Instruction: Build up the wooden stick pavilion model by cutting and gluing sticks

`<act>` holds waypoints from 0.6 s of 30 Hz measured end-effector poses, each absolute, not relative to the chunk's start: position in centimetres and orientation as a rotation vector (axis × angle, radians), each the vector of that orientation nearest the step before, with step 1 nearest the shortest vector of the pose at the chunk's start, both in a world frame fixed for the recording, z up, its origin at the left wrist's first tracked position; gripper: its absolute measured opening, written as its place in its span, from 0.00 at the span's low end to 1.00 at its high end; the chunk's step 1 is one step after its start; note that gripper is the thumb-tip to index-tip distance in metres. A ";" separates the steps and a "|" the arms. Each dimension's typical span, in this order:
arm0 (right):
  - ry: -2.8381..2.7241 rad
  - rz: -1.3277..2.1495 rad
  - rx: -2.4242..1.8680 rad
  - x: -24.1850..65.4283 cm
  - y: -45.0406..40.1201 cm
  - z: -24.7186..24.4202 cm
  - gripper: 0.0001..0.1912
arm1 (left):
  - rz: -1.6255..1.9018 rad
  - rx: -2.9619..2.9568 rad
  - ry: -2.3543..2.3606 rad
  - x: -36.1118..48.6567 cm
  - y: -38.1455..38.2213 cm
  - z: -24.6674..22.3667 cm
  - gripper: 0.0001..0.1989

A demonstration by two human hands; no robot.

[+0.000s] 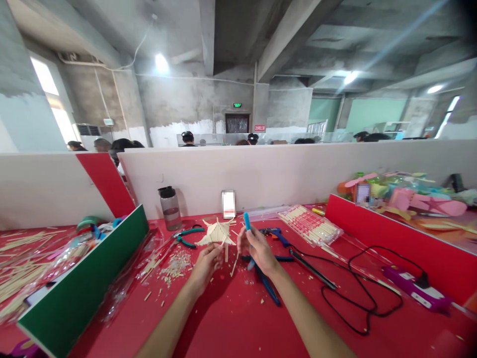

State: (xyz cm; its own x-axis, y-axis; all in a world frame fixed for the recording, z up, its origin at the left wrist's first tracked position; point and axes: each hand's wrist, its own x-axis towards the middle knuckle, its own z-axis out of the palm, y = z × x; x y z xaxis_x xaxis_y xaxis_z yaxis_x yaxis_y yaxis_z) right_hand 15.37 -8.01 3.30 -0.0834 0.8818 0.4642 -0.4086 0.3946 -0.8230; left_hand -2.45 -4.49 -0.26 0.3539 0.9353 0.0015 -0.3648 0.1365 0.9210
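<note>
My left hand [208, 263] is pinched round a thin pale wooden stick [223, 243], just in front of a small roof-shaped stick model [217, 232]. To its right, my right hand [259, 248] is closed round a light blue pen-like tool [246, 221], held upright. Below my right hand lie dark blue-handled pliers [269, 288], partly covered by it. Cut stick bits [175, 266] are heaped left of my left hand. Teal-handled pliers [186, 238] rest beside the model. A blue glue gun [278, 235] lies behind my right hand.
A bottle [170, 209] and a phone [228, 204] stand by the white partition [194, 174]. Bundled sticks [311, 226] lie at the back right. A black cable [350, 293] loops toward a purple power strip [415, 288]. Green [85, 278] and red [395, 248] boards flank the table.
</note>
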 end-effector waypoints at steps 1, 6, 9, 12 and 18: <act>-1.244 1.090 -0.511 15.3 -8.0 3.3 0.16 | 1.059 1.017 0.704 -2.5 -4.5 -0.3 0.18; -1.274 0.767 -0.686 15.7 -8.0 3.3 0.15 | 1.067 1.010 0.707 -2.4 -4.6 -0.1 0.19; -1.235 0.718 -0.746 15.7 -8.1 3.6 0.13 | 1.069 1.012 0.702 -2.4 -4.5 -0.2 0.19; -1.272 0.698 -0.785 15.5 -8.1 3.7 0.12 | 1.066 1.011 0.704 -2.4 -4.5 -0.2 0.18; -1.352 0.640 -0.864 15.1 -7.9 3.2 0.11 | 1.096 1.018 0.710 -2.3 -4.8 -0.1 0.17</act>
State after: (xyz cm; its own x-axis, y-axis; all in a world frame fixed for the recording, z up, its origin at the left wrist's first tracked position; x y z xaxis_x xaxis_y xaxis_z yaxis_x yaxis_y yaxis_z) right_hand 15.10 -7.92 3.17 0.1332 0.8185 0.5589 0.0872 0.5521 -0.8292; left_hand -2.27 -4.77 -0.08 0.3254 0.9455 0.0148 -0.3735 0.1142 0.9206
